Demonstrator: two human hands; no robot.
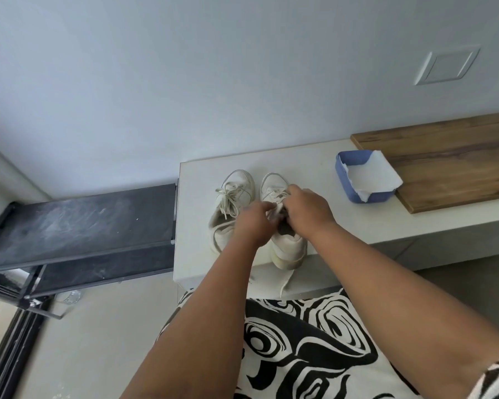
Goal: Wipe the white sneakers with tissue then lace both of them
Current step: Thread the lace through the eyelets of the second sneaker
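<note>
My left hand (252,223) and right hand (307,208) meet over the tongue of the right sneaker (283,226), fingers pinched together on its lace (274,194); both forearms reach straight out. A loose lace end hangs over the counter (357,223) edge. The left sneaker (234,203) sits just beside it, already laced. A blue tissue box (363,180) stands to the right. No writing is readable.

Both hands, left hand (252,223) and right hand (306,210), work the right sneaker (285,240) (laces blurred).
</note>
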